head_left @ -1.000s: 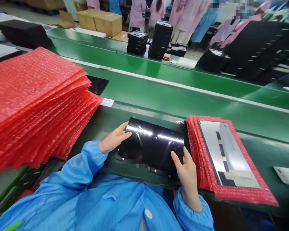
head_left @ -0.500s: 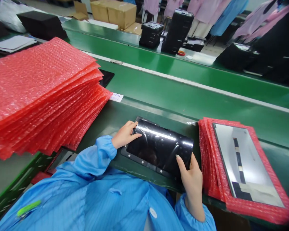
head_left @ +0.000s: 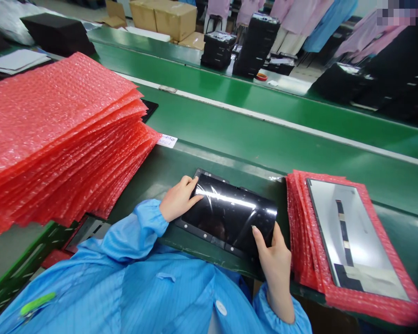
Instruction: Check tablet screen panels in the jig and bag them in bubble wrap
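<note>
A glossy black display panel lies over a flat black frame, whose near border shows a row of small pale round dots. My left hand is closed on the panel's left edge, thumb on top and the other fingers along the side. At the opposite end, my right hand grips the right edge, thumb resting on the glossy face and fingers partly hidden behind it. The panel's surface reflects a bright strip of light and looks slightly bowed toward the right.
Red bubble-wrap bags form a tall fanned stack on the left. To the right, a silver-backed display panel rests on more red bubble-wrap bags. A green crate stands lower left. Black tray stacks and cardboard boxes stand beyond the green bench.
Both hands keep their hold on the display panel, with hardly any movement. The whole view has shifted very slightly.
</note>
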A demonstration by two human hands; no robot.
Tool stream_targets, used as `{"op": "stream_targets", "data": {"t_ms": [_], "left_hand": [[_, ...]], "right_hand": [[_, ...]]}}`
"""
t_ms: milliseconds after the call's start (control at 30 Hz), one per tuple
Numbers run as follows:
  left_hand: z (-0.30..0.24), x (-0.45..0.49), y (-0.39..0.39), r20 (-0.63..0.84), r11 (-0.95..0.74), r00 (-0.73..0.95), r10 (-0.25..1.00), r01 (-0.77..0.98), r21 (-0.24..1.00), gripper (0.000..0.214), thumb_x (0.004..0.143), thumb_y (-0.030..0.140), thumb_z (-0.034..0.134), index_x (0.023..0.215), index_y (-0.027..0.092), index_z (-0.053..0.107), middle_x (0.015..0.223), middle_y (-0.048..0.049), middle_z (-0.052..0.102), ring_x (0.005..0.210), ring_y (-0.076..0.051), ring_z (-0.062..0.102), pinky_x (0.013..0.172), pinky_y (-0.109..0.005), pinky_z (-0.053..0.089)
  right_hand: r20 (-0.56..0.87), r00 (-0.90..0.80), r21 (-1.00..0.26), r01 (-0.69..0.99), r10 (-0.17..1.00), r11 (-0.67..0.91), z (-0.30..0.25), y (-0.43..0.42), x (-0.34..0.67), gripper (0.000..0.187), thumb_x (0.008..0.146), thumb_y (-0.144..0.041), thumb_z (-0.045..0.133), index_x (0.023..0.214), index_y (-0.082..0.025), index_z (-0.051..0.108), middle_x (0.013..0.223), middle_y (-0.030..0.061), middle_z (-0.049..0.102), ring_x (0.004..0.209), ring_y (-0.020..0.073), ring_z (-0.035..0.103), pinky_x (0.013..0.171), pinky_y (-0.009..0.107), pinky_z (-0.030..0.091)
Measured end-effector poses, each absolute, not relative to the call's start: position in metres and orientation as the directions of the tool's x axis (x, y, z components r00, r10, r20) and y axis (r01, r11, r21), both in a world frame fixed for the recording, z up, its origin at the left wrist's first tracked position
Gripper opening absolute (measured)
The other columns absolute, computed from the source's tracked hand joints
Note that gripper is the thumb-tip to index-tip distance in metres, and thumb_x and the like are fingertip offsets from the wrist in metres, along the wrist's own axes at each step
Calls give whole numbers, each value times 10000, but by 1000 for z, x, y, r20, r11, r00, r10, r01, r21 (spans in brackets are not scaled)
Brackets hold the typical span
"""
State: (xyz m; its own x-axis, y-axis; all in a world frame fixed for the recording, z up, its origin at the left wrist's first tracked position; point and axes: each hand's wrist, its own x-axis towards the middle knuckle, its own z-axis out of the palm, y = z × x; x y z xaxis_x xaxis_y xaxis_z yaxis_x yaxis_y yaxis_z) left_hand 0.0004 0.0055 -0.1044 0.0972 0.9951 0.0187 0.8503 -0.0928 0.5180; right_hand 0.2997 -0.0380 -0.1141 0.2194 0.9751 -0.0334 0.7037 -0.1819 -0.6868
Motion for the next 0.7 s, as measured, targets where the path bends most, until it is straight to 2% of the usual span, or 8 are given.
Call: {"op": "stream_targets", "data": {"t_ms": [100, 300, 400, 500, 600, 700], "left_hand": [[-103, 6, -2, 34, -101, 95, 995, 931, 351, 495, 940, 434, 453, 1377, 201, 463, 1176, -111, 543, 1000, -246, 604, 749, -323, 517], [-108, 9, -5, 56, -128, 117, 992, 954, 272, 493, 966, 430, 401, 1364, 153, 487, 1108, -119, 564, 984, -241, 594, 714, -331, 530], [-106, 9, -5, 61, -135, 124, 990, 962, 237, 481, 971, 418, 399, 1361, 152, 494, 1093, -108, 567, 977, -228, 591, 705, -319, 527], [-102, 11, -5, 38, -138, 133, 990, 973, 187, 472, 974, 411, 402, 1362, 161, 497, 1087, -101, 576, 973, -218, 592, 664, -298, 518], [-99, 13, -4, 16, -146, 145, 989, 983, 115, 468, 978, 409, 385, 1362, 166, 502, 1089, -99, 592, 970, -224, 596, 598, -294, 501], [-96, 13, -2, 40, -175, 173, 984, 983, 46, 457, 988, 390, 356, 1341, 160, 531, 1079, -102, 614, 956, -235, 605, 577, -307, 487]], "right_hand": [[-44, 210, -650, 737, 977, -188, -114, -37, 302, 771, 823, -614, 577, 1443, -177, 439, 1041, 127, 744, 877, 312, 712, 804, 381, 505], [-36, 165, -613, 775, 986, -152, -111, -34, 304, 761, 837, -633, 536, 1425, -157, 453, 839, 99, 750, 708, 279, 706, 660, 339, 504], [-107, 147, -462, 869, 983, -180, -105, -32, 303, 743, 874, -661, 443, 1430, -167, 432, 686, 65, 711, 641, 290, 697, 573, 331, 478], [-147, 108, -226, 964, 983, -139, -102, -31, 303, 724, 919, -644, 356, 1442, -146, 404, 608, 68, 679, 599, 310, 689, 518, 330, 448], [-60, 25, -10, 1000, 998, -26, -103, -27, 307, 732, 921, -636, 372, 1425, -109, 435, 678, 123, 701, 646, 323, 692, 517, 341, 456], [108, -197, 5, 980, 974, 198, -104, -20, 314, 615, 908, -588, 470, 1336, -154, 559, 1038, 184, 708, 949, 333, 663, 681, 377, 515]]}}
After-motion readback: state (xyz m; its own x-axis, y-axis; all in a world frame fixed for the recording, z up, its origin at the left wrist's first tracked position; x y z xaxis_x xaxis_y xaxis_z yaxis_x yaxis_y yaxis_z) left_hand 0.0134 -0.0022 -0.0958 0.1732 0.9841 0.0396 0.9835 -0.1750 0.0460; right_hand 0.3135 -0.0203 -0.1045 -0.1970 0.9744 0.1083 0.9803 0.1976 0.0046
